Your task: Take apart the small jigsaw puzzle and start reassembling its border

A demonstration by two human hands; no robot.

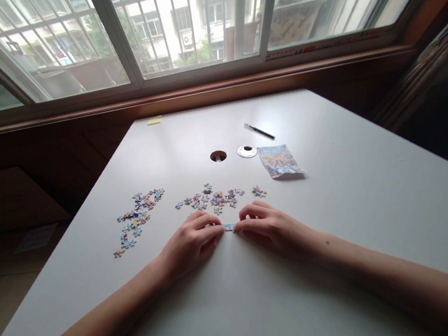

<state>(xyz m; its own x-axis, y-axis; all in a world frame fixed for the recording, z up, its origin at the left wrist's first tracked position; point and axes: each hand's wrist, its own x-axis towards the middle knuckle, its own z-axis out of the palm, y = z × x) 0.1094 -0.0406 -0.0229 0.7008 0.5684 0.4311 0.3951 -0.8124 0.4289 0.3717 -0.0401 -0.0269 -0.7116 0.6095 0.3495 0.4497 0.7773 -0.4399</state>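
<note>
Between my two hands a short strip of light-blue jigsaw puzzle pieces lies on the white table. My left hand pinches its left end with thumb and fingertips. At the strip's right end, my right hand grips it in the same way. The fingers hide both ends of the strip. Just beyond my hands is a loose scatter of puzzle pieces, with a small cluster of pieces slightly apart to the right. Farther left spreads a longer group of puzzle pieces.
A creased picture sheet lies right of a silver ring-shaped cover. Beside the cover is a round hole in the white table. A black pen and a yellow sticky note lie toward the far edge, below a barred window.
</note>
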